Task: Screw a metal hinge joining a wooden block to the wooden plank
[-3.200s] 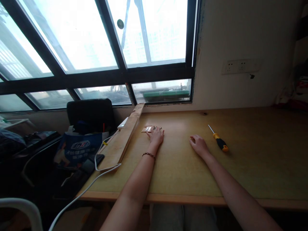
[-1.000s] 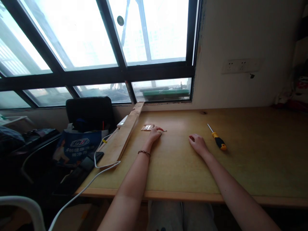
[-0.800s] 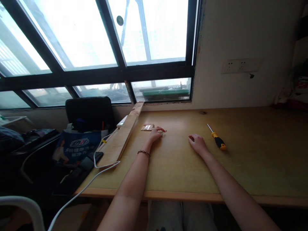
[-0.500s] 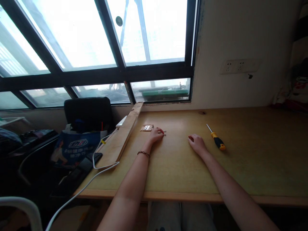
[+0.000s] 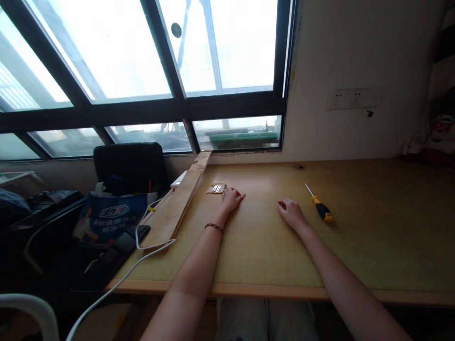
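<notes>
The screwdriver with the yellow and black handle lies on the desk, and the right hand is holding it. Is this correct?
Not quite. In the head view the screwdriver does lie on the desk, but the right hand rests flat beside it, apart from it, holding nothing.

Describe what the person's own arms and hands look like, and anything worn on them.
Both forearms are bare, with no sleeves in view. The left hand has a thin, dark beaded bracelet around its wrist. The right hand and its wrist carry no jewellery or glove; its nails look painted red.

Wooden desk (image 5: pixel 270 246): screwdriver (image 5: pixel 320 206), hinge (image 5: pixel 216 188), small screws (image 5: pixel 242 194), long plank (image 5: pixel 179 201), white cable (image 5: pixel 149 246).
</notes>
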`<control>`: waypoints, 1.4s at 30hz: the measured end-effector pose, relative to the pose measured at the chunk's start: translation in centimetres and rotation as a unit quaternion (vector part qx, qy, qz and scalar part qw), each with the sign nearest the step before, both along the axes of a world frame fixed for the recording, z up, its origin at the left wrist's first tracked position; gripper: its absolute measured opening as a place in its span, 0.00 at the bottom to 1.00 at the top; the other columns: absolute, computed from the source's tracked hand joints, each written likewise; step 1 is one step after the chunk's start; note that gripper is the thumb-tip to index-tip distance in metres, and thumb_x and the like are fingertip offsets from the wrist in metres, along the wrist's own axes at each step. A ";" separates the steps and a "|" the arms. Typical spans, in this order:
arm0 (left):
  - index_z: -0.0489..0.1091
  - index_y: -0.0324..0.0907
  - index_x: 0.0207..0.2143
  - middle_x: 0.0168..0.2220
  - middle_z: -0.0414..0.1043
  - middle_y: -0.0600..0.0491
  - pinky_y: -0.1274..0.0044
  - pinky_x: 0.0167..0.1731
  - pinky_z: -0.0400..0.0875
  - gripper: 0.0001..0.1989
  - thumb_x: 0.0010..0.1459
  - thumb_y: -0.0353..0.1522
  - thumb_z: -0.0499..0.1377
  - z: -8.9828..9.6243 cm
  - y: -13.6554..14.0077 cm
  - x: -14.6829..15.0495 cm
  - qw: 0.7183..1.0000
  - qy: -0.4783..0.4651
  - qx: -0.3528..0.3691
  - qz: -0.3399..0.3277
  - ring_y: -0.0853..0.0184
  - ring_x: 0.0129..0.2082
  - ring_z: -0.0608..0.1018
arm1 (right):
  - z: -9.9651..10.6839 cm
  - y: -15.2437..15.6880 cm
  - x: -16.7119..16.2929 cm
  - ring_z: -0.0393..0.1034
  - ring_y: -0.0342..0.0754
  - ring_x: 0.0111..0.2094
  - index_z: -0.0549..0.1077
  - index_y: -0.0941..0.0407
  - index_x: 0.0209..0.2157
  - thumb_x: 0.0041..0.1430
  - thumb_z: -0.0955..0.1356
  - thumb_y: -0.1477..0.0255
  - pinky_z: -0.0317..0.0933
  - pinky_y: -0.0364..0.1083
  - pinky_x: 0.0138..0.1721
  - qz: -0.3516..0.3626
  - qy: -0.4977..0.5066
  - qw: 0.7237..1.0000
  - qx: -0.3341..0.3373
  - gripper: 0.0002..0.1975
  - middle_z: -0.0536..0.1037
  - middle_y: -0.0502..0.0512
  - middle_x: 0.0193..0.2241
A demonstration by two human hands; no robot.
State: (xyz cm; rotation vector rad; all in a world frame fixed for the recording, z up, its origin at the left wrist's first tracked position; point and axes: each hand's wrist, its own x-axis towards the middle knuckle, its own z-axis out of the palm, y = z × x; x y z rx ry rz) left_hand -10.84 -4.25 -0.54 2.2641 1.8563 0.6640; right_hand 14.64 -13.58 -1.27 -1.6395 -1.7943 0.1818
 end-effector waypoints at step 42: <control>0.74 0.35 0.30 0.27 0.74 0.49 0.76 0.33 0.67 0.18 0.40 0.41 0.64 -0.3 -8.1 11.9 0.757 -0.585 -0.242 -0.164 0.70 0.27 0.74 | 2.3 -0.8 -1.6 0.67 0.40 0.21 0.75 0.61 0.24 0.29 0.76 0.68 0.65 0.43 0.29 0.039 0.642 0.763 -0.060 0.16 0.74 0.50 0.20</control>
